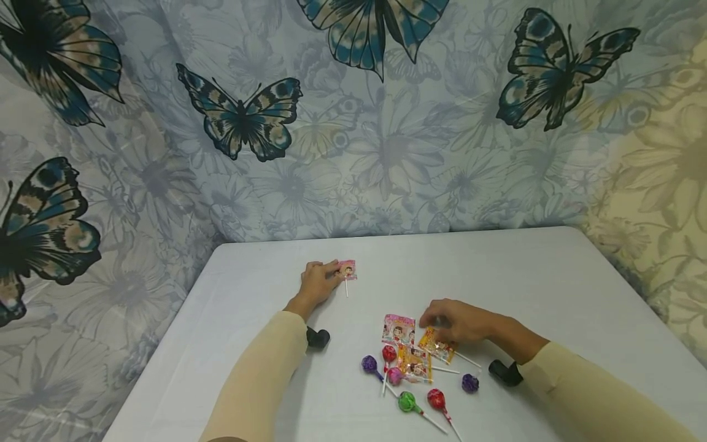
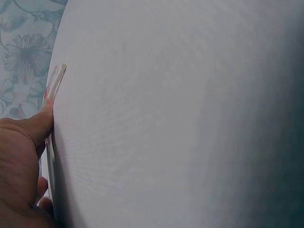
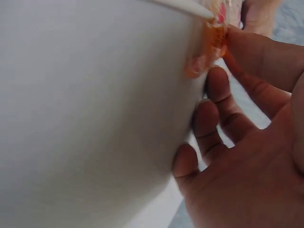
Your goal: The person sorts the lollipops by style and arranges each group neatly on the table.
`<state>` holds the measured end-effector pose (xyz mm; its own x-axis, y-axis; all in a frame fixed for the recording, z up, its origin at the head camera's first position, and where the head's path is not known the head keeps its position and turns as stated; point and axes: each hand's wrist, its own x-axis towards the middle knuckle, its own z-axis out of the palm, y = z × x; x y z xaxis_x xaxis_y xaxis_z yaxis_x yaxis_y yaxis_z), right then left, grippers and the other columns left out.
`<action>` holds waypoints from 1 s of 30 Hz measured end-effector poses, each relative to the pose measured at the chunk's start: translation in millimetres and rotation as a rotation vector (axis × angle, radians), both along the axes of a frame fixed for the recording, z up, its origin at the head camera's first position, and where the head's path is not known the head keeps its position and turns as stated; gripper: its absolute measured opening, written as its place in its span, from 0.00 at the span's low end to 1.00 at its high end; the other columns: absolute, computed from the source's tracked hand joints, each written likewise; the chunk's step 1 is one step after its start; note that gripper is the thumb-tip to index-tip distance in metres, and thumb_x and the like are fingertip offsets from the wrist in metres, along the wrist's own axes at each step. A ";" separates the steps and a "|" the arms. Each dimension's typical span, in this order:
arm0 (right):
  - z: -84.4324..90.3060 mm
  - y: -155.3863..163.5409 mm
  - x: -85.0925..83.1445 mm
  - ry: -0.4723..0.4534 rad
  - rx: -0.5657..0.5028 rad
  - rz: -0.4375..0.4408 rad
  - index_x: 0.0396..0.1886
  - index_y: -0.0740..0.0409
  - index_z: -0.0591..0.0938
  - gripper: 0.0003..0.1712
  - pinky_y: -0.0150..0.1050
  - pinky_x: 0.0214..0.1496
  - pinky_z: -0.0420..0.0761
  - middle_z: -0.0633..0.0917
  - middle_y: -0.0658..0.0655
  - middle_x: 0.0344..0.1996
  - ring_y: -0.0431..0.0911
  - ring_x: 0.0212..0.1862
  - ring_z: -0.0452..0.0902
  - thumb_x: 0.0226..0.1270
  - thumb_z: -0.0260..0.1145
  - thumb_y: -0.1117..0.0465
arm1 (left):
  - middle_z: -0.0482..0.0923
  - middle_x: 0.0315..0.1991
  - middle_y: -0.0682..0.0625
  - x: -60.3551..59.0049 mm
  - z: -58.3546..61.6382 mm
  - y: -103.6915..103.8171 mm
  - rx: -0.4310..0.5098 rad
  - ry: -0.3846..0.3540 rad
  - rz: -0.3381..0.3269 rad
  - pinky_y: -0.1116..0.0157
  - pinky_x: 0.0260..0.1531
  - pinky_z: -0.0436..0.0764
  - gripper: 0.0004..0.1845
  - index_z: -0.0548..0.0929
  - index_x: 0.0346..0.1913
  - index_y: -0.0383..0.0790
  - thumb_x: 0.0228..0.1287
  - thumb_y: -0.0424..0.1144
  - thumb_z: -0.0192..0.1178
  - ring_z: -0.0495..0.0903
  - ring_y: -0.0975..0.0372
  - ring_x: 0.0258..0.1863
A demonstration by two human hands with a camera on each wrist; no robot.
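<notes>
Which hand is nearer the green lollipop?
Right. The right hand rests just up-right of the green lollipop; the left hand is farther away, touching the pink wrapped lollipop.

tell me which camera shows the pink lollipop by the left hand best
The head view: the pink lollipop lies flat on the table, wrapper and stick visible, with the left hand touching it. The left wrist view shows it edge-on. The right wrist view misses it.

White table [image 1: 552,276] strewn with lollipops [image 1: 411,368]
</notes>
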<state>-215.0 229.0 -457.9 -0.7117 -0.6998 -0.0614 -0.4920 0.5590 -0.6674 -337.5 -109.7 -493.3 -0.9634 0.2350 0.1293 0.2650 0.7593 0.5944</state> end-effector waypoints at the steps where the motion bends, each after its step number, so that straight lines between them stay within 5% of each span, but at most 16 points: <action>1: 0.4 -1.1 -0.4 0.000 0.020 -0.006 0.46 0.54 0.82 0.14 0.48 0.52 0.74 0.78 0.45 0.43 0.44 0.47 0.72 0.60 0.69 0.66 | 0.72 0.63 0.56 -0.2 0.0 0.0 -0.001 0.000 0.000 0.49 0.61 0.56 0.21 0.81 0.59 0.43 0.64 0.44 0.65 0.62 0.51 0.64; 11: 6.3 -8.0 -1.3 -0.018 0.107 -0.056 0.33 0.50 0.77 0.12 0.42 0.44 0.73 0.74 0.46 0.33 0.43 0.39 0.69 0.57 0.72 0.65 | 0.72 0.63 0.55 0.5 0.2 0.1 -0.002 -0.005 0.004 0.49 0.61 0.55 0.22 0.80 0.60 0.44 0.64 0.43 0.65 0.62 0.51 0.64; 30: 2.5 -4.3 2.4 -0.015 -0.019 -0.104 0.29 0.55 0.82 0.06 0.35 0.27 0.75 0.78 0.44 0.22 0.37 0.24 0.73 0.62 0.66 0.70 | 0.73 0.62 0.55 0.9 -1.5 0.7 0.024 0.001 0.009 0.47 0.61 0.55 0.22 0.80 0.59 0.44 0.63 0.42 0.65 0.61 0.50 0.64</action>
